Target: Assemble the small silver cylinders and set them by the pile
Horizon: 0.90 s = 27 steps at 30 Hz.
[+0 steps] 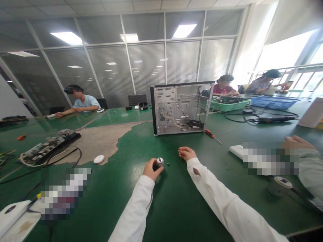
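Observation:
My left hand (pixel 152 170) has its thumb and fingers around a small silvery round object (pixel 160 162) with a dark centre on its top, standing on the green table (pixel 141 201). Just right of it lies a tiny dark piece (pixel 168 164). My right hand (pixel 186 153) is over the table to the right of both, its fingers bent and close together, touching neither; what is between them, if anything, is too small to make out. Behind my hands stands an opened computer case (pixel 180 107) with cables inside.
An orange-handled screwdriver (pixel 210 133) lies beside the case. Circuit parts (pixel 50 146) and a white round item (pixel 99 159) are at left. Green (pixel 229 105) and blue (pixel 275 102) baskets stand at back right. Another person's hand (pixel 297 144) is at far right.

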Each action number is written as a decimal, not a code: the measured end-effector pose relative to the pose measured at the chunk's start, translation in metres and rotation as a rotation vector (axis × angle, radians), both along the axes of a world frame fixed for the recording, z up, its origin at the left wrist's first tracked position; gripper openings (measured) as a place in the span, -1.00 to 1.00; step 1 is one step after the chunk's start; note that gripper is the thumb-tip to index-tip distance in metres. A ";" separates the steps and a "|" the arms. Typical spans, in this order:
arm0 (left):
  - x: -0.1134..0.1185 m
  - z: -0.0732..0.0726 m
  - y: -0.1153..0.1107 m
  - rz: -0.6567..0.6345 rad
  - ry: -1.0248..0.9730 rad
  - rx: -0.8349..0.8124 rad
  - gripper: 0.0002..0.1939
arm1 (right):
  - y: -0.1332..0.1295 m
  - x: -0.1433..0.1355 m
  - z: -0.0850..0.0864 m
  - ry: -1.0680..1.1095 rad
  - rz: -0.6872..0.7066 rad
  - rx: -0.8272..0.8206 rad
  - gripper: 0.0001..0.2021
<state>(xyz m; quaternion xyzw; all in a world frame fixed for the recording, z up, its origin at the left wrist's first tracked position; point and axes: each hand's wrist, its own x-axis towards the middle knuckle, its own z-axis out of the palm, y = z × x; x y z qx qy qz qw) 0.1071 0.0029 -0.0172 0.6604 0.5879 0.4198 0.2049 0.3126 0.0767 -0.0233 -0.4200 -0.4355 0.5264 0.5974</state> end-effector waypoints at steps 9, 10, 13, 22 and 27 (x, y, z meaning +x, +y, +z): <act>-0.004 0.009 -0.006 -0.079 0.058 0.026 -0.73 | -0.062 -0.061 0.014 -0.720 0.158 0.609 -0.43; -0.005 0.009 -0.006 -0.118 0.063 0.032 -0.71 | -0.066 -0.066 0.015 -0.786 0.155 0.657 -0.42; -0.008 0.008 -0.005 -0.232 0.074 0.032 -0.64 | -0.075 -0.072 0.017 -0.903 0.137 0.660 -0.52; -0.003 0.015 -0.007 -0.193 -0.029 -0.043 -0.65 | -0.130 -0.013 0.016 -0.897 0.104 0.604 -0.65; -0.003 0.014 -0.004 -0.186 -0.078 -0.079 -0.65 | -0.180 0.068 0.005 -0.959 -0.140 0.457 -0.65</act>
